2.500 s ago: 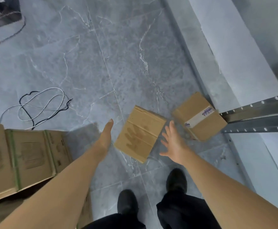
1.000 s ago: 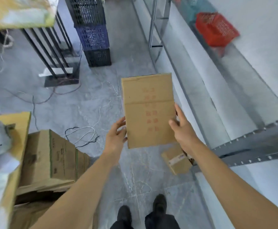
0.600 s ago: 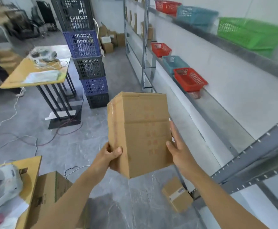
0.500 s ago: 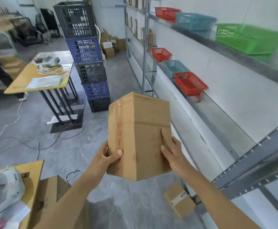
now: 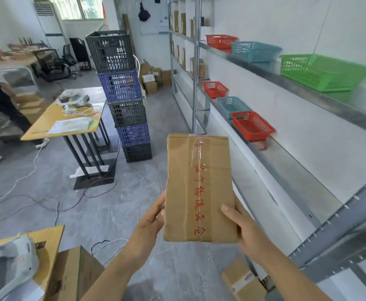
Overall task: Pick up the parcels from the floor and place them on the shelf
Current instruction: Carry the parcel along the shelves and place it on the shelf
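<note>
Both hands, left hand (image 5: 150, 222) and right hand (image 5: 244, 229), clamp the tall brown cardboard parcel (image 5: 199, 187) upright (long axis vertical), grey metal shelf (image 5: 290, 170) waiting right.

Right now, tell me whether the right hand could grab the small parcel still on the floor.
Probably not: the right hand is occupied holding the taped parcel, and the small parcel lies well below it.

Parcel (image 5: 199, 187) between both hands, shelf (image 5: 290, 168) to its right, smaller parcel (image 5: 242, 281) on floor (image 5: 112, 205) below.
</note>
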### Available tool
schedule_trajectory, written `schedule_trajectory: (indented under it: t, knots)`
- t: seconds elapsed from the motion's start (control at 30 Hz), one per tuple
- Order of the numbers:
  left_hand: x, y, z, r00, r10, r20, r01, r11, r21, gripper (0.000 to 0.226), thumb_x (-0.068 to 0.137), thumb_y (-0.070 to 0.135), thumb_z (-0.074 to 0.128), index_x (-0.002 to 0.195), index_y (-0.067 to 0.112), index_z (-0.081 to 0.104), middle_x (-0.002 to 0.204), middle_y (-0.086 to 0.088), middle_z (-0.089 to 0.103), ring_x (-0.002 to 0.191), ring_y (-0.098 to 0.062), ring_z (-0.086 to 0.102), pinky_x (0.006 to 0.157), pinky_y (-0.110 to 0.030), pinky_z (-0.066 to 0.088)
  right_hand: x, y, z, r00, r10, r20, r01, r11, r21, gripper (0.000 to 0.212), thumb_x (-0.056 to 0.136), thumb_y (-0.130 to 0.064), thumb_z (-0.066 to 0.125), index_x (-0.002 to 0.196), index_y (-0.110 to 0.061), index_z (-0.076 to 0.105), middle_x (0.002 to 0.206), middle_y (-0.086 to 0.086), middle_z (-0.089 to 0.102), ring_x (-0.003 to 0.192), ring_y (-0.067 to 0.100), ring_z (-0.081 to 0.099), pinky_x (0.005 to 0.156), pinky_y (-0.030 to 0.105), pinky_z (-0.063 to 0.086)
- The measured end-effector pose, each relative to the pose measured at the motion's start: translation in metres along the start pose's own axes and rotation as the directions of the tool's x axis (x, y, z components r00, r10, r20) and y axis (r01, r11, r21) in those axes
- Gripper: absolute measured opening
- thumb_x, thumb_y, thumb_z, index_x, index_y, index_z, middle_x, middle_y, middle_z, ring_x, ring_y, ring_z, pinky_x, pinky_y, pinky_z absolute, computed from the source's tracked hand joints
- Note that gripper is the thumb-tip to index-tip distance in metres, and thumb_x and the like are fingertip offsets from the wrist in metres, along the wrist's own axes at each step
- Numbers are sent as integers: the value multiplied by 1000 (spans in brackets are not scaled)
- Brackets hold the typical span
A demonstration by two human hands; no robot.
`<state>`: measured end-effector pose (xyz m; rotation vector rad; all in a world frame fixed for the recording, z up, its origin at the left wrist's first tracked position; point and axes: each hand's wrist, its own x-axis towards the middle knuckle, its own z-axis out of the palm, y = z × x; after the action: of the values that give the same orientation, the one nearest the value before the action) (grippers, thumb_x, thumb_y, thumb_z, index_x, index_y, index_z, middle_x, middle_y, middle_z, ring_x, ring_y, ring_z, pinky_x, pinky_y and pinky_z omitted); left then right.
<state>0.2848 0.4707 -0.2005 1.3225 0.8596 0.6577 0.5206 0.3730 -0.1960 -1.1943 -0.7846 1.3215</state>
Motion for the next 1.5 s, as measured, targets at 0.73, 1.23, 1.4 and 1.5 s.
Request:
schedule_trajectory:
  t: [0.73,1.23,1.4,1.5]
  knots:
    - [-14,36,-1,995,-55,80,70,977,-200,81,86,22,75,149,56,39,138,11,70,124,-19,70,98,-44,57,-12,-37,-5,931,-330,-153,229,858,-459,42,102,-51,41,136,-34,59,130,-22,70,122,-6,64,104,22,50]
    - [-10,47,-13,989,133,59,-140,983,117,82,74,6,88,137,50,60,147,24,57,139,0,50,96,-39,60,-17,-98,-39,961,-237,-139,205,955,-212,87,55,-54,96,132,-38,61,136,0,65,111,26,74,73,56,65]
    - [-4,64,-3,959,149,-240,-194,965,-177,84,73,13,90,146,33,54,140,1,63,131,-29,59,100,-40,52,-16,-89,-50,909,-336,-247,281,931,-234,85,49,-62,94,115,-20,60,137,-2,65,118,22,71,93,50,61]
    - [-4,79,7,957,95,-273,-163,958,-238,31,92,24,73,123,27,69,118,2,80,116,-25,71,90,-35,53,-23,-87,-39,929,-325,-174,256,908,-331,71,67,-63,87,128,-40,59,123,-15,74,119,10,70,95,44,62]
